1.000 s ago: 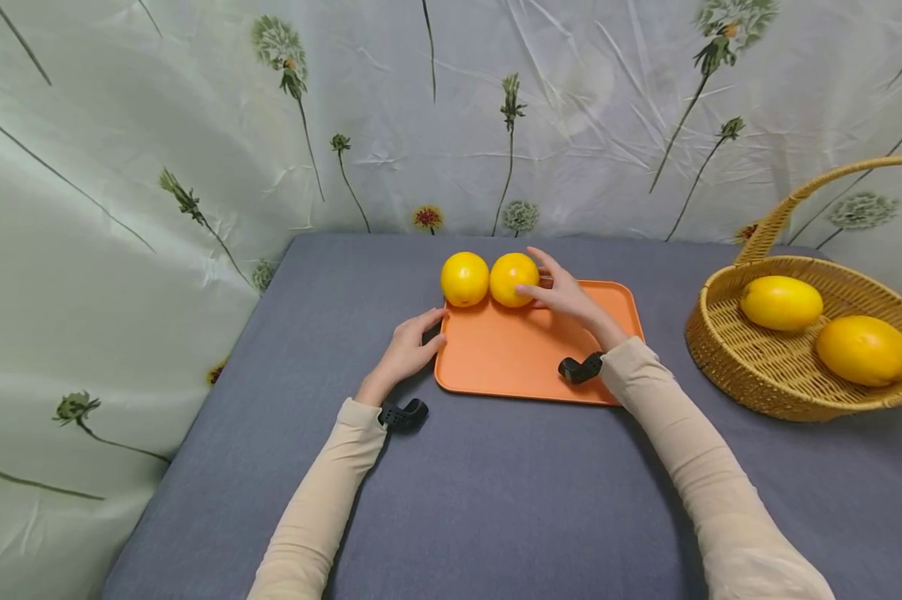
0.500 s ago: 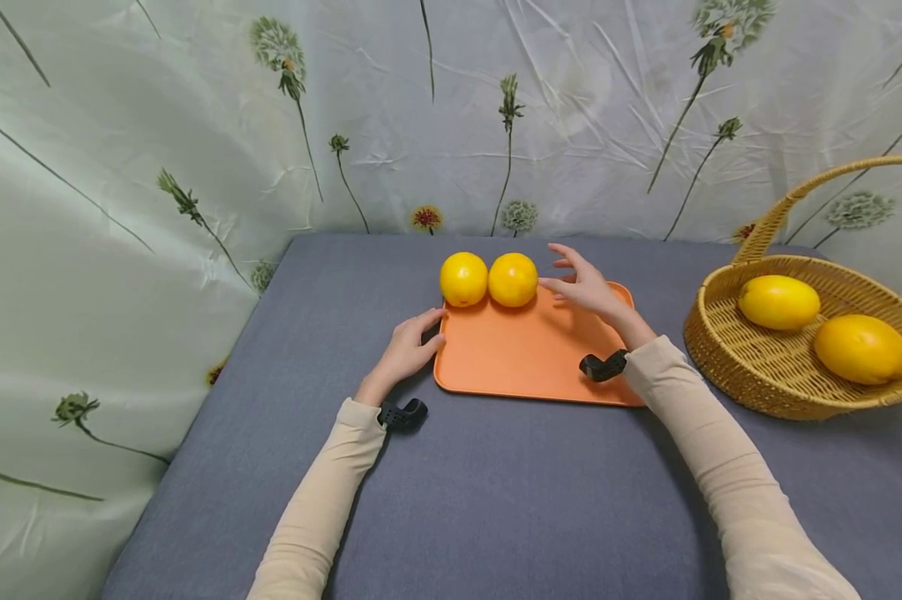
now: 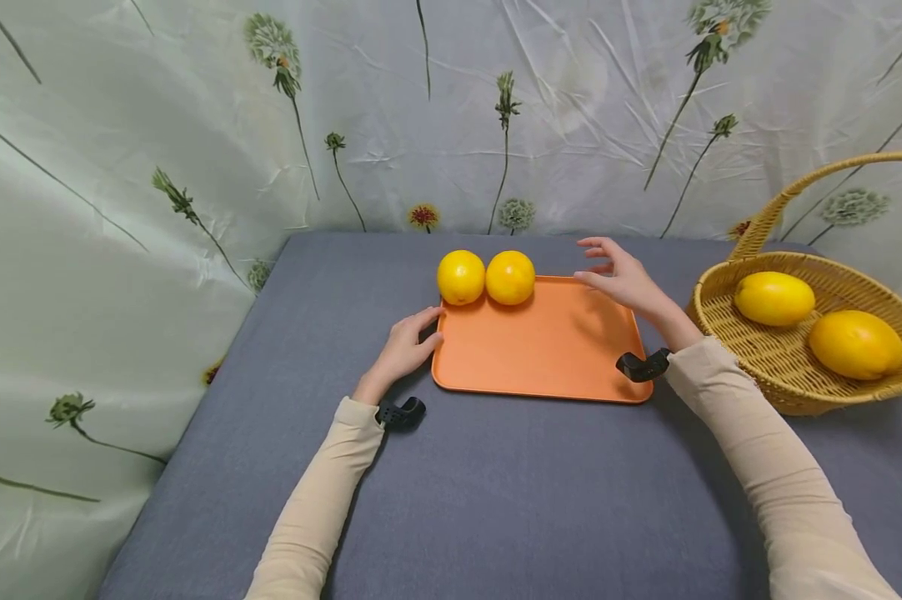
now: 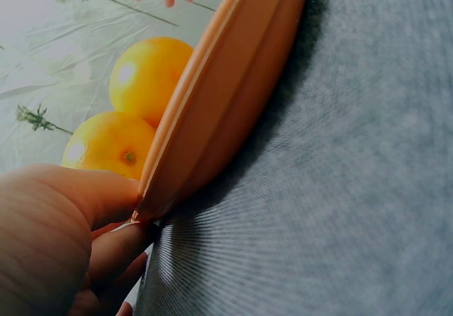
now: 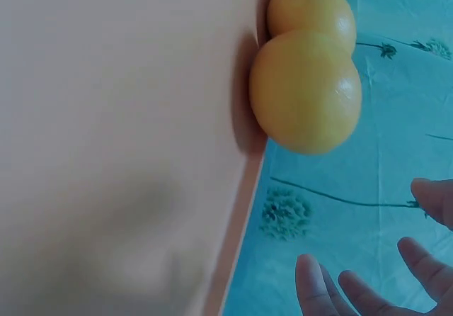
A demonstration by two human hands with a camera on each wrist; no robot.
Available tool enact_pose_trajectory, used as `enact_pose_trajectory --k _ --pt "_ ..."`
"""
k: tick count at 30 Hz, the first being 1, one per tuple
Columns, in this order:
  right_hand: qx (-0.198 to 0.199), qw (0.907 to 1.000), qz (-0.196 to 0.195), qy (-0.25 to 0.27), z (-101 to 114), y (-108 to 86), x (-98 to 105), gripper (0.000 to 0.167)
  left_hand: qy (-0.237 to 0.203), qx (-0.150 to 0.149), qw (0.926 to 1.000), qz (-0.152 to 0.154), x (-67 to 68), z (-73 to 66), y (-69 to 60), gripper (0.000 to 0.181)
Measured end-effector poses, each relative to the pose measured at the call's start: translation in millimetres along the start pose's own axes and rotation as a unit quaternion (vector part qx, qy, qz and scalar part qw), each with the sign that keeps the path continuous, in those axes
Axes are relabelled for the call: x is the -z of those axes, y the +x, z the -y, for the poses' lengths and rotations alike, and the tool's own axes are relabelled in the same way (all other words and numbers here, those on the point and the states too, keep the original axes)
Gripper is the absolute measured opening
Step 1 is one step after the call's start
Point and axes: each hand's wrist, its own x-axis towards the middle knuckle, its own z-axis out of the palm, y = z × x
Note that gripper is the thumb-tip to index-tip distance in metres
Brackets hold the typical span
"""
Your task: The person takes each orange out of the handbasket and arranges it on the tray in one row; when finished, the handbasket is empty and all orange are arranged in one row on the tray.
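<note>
- The left hand rests at the left rim of a flat, rounded-corner orange tray, fingers fairly straight, thumb set apart, touching the edge.
- The right hand holds nothing; its fingers are spread and loosely bent in the air over the tray's far right part, its shadow falling on the tray.
- Two round, glossy yellow-orange fruits, a left one and a right one, sit touching at the tray's far left corner, near the left hand's fingertips.
- From them, bare tray surface stretches to the right and near rims; a wide band of the grey-blue cloth-covered table lies on the near side.
- At the right, the right forearm passes in front of a woven tan basket with an arched handle; two oval yellow fruits lie inside, slightly apart.
- Behind the table's far edge hangs a pale curtain printed with dandelions.
- The left wrist view alone shows the tray's outer side wall close up; the right wrist view shows the round fruits against the far rim. Only the head view shows the basket.
</note>
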Motion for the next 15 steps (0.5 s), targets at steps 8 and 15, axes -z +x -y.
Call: enact_pose_trajectory --k 8,15 --pt "0.001 0.9994 -0.016 -0.032 0.8 -16.6 20.9 0.057 -0.002 -0.002 1.0000 -0.006 0.2 -0.4 -0.4 0.049" --pt "0.013 0.9959 -0.037 -0.082 -0.6 -30.0 39.0 0.054 -0.003 0.001 1.0000 -0.006 -1.1 1.4 0.5 0.049"
